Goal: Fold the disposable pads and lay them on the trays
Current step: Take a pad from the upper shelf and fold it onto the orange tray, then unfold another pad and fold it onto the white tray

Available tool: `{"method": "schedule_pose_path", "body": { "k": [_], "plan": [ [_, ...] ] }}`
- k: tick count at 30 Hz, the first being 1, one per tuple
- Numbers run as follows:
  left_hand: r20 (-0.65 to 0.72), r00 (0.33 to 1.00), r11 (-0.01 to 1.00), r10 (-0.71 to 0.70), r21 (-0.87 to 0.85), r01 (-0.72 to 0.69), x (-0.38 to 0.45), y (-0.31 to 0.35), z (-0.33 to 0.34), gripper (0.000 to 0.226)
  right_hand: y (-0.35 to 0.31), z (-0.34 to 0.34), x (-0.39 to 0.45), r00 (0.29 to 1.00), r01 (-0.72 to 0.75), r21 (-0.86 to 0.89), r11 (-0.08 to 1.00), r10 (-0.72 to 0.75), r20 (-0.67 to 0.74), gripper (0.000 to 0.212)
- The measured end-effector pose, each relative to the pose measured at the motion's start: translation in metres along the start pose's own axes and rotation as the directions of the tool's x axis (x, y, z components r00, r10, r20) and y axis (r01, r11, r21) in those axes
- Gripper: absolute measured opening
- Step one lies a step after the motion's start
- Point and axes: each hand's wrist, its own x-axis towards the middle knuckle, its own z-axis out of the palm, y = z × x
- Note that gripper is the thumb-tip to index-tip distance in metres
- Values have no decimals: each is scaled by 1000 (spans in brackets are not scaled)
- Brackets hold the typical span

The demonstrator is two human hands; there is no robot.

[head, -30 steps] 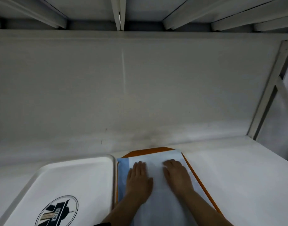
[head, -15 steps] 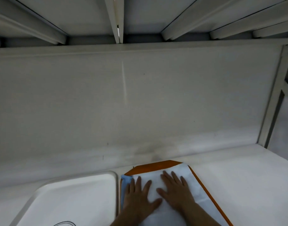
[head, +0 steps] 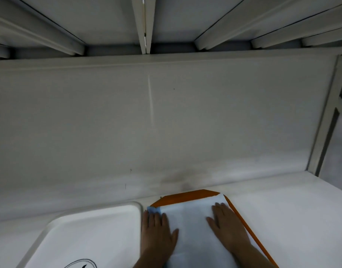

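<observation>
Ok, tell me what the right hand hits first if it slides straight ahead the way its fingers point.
The right hand lies flat on the pad; straight ahead it would likely meet the orange tray at its far rim first, then the back wall.

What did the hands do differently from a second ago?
Both flat hands slid apart across the pad: the left hand to its left edge, the right hand to its right edge. Nothing was gripped or let go. The pad stayed on the orange tray, the white tray beside it.

Hands [head: 158, 232] flat on pad [head: 193, 219].
</observation>
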Motion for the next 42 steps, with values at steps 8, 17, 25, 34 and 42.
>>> {"method": "schedule_pose_path", "body": {
  "k": [8, 17, 25, 34, 42],
  "plan": [
    [-6, 950, 948, 314, -46, -314, -58, 21, -13, 50, 6, -17, -71, 992, 83, -88, 993, -74, 102, 129],
    [68, 932, 931, 356, 62, -360, -151, 20, -49, 54, -1, -64, -164, 955, 171, -193, 966, -114, 275, 53],
    [158, 934, 928, 321, 146, -344, -219, 16, -56, 34, -5, -87, -218, 911, 122, -241, 963, -13, 412, 47],
    [460, 852, 957, 250, 18, -290, -239, 8, -78, 49, -17, -119, -245, 917, 50, -361, 931, 101, 387, 40],
    [223, 954, 970, 202, -179, -163, -264, 0, -158, 35, -56, -179, -269, 976, 113, -328, 938, -43, 214, 24]
  ]
}}
